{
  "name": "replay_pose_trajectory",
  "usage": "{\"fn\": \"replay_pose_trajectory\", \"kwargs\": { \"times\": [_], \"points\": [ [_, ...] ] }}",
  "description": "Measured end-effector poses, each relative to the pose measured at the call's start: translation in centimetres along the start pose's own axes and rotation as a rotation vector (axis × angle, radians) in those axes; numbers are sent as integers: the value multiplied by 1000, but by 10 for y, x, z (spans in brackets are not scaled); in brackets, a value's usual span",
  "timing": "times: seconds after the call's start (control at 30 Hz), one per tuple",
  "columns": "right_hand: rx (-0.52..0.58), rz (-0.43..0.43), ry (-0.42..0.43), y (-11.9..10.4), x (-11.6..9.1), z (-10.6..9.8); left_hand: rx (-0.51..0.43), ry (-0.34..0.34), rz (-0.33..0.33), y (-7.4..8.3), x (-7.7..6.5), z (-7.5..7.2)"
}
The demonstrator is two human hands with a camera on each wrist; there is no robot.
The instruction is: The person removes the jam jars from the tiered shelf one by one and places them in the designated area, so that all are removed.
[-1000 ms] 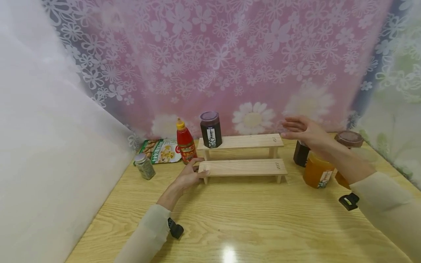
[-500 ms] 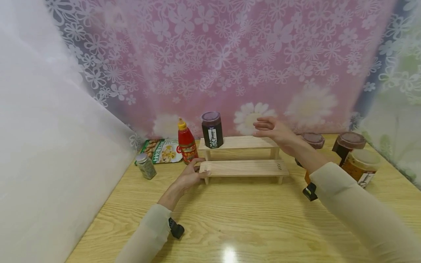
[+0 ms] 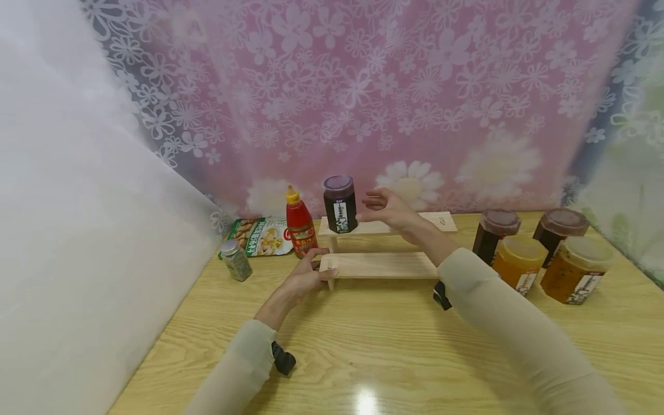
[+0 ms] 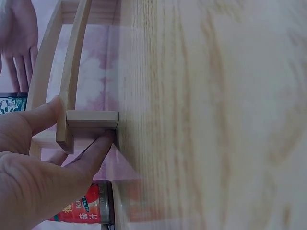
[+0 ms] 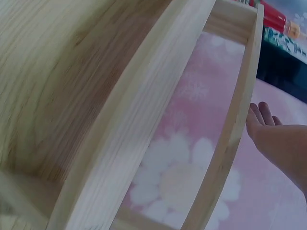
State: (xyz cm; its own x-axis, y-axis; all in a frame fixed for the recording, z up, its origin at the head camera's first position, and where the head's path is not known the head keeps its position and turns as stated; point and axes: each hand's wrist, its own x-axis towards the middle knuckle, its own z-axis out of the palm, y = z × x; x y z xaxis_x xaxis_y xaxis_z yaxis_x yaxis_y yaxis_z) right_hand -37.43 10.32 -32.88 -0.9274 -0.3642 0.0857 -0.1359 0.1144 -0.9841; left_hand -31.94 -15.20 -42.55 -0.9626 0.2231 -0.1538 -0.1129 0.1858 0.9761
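A two-tier wooden rack stands on the table before the curtain. My left hand grips the left end of its lower tier; in the left wrist view the thumb lies on the board and fingers reach round the leg. On the left of the upper tier stands a dark jar with a purple lid and white label. Just right of that jar, my right hand hovers over the upper tier, its fingers extended. A gap shows between this hand and the jar in the right wrist view.
A red sauce bottle with yellow cap stands left of the rack, beside a green food packet and a small spice jar. Several jars stand at right, including a dark one and an amber one.
My right hand has moved left from above the jars at right to beside the dark jar on the upper tier. The left hand keeps its grip on the rack.
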Motion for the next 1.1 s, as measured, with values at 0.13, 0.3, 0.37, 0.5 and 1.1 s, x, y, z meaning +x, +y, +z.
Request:
{"fn": "replay_pose_trajectory", "kwargs": {
  "times": [0.13,0.3,0.37,0.5,1.1],
  "points": [
    [-17,24,5,0,11,17,3,0,7,0,1,0],
    [-53,10,66,2,20,42,18,-5,0,0,1,-1],
    [-66,-4,104,2,22,51,23,-3,-4,-1,1,-1],
    [-129,-27,182,4,22,59,27,5,-5,-2,1,-1],
    [-328,-38,202,14,-31,14,37,-7,-6,-1,-2,-1]
  ]
}}
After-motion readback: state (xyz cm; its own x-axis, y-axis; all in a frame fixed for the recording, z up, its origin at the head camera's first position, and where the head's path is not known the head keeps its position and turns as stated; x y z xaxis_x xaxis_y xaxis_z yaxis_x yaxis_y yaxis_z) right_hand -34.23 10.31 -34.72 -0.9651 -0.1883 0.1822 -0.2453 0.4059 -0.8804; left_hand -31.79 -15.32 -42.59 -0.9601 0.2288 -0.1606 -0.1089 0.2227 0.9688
